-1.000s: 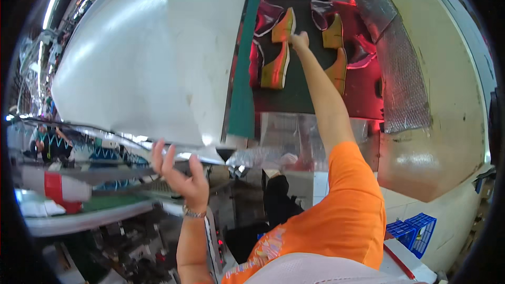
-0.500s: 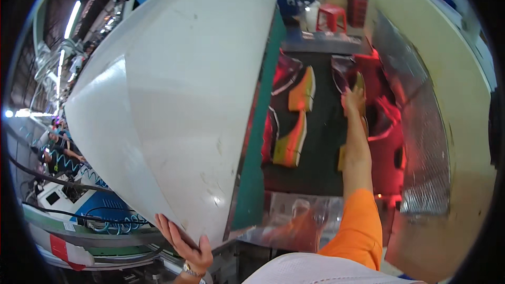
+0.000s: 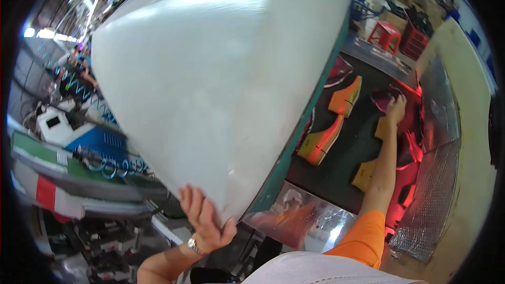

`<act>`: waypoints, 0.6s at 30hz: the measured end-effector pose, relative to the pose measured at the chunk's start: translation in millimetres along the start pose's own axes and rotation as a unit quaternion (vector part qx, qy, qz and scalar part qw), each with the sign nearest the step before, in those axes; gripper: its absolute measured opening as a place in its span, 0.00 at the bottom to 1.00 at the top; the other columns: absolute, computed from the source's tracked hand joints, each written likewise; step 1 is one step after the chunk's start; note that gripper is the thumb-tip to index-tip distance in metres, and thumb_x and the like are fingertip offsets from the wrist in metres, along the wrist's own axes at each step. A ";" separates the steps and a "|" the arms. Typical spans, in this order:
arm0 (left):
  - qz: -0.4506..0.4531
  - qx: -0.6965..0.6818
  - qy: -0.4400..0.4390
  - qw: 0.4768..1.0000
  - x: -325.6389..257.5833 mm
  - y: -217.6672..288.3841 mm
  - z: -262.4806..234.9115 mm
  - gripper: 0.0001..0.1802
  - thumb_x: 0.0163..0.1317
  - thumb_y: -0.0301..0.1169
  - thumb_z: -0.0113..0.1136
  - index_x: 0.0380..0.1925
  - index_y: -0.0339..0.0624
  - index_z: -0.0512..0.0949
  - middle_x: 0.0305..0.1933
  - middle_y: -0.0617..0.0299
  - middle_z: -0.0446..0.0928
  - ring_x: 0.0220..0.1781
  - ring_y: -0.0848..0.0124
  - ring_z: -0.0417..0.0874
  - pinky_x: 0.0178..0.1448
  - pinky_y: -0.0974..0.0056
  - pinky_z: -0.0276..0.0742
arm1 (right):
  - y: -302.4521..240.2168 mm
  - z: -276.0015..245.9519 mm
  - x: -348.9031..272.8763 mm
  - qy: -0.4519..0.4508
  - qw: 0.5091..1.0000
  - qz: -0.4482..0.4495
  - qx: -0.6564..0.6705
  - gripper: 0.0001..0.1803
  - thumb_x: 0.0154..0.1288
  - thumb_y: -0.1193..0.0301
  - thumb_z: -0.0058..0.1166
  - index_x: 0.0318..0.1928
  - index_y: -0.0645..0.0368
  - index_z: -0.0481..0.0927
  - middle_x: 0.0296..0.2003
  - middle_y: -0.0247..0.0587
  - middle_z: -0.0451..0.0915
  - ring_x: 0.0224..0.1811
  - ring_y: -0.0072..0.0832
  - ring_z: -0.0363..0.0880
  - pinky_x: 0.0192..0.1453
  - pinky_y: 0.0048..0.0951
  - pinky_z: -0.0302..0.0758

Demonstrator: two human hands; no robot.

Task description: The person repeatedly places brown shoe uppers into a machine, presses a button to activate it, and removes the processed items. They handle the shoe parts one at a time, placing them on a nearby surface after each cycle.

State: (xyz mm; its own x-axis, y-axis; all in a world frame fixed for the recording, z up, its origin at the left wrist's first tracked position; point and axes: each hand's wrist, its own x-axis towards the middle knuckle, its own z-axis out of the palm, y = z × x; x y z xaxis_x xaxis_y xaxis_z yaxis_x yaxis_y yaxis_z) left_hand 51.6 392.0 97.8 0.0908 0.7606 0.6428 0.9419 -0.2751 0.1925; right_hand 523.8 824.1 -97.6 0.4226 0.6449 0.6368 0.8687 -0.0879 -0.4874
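Observation:
My left hand [image 3: 206, 220] grips the lower corner of a large white machine hood [image 3: 194, 89], fingers on its edge and thumb apart. Past the hood, my right arm stretches over a dark conveyor belt [image 3: 336, 181]. My right hand [image 3: 395, 109] has its bent fingers closed at a dark shoe upper [image 3: 383, 98], though their exact contact is partly covered. Below that hand lies a yellow wedge-shaped shoe sole [image 3: 380, 128], and a similar yellow sole [image 3: 363, 174] is nearer, beside my forearm. Two orange-yellow soles, one far [image 3: 345, 97] and one near [image 3: 321, 142], lie along the belt's left side.
Red light falls on more dark uppers [image 3: 410, 150] to the right. A silvery lined panel [image 3: 428, 179] borders that side. Shiny sheet metal [image 3: 300, 215] spans the belt's near end. Beyond stand a red stool [image 3: 386, 34] and a red crate [image 3: 414, 42].
The view has turned, so the belt appears tilted and farther right. My right hand has shifted from beside a yellow sole onto the dark upper. My left hand stays at the hood's corner.

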 end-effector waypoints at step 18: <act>-0.009 -0.276 -0.085 0.957 -73.4 36.6 -87.2 0.29 0.56 0.34 0.56 0.59 0.44 0.63 0.70 0.56 0.54 0.69 0.59 0.57 0.65 0.45 0.56 | -326.1 -488.1 -145.7 -0.264 0.869 -0.351 0.227 0.19 0.43 0.87 0.37 0.37 0.68 0.78 0.37 0.45 0.78 0.44 0.35 0.76 0.53 0.29 0.69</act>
State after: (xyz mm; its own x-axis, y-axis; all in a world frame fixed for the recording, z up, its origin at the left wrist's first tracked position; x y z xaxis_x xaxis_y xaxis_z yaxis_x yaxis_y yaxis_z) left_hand 51.2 274.8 122.3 0.1713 0.8395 0.5156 0.6337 -0.4946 0.5948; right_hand 305.1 388.3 260.1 -0.4513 0.6880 0.5683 0.6228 0.6989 -0.3516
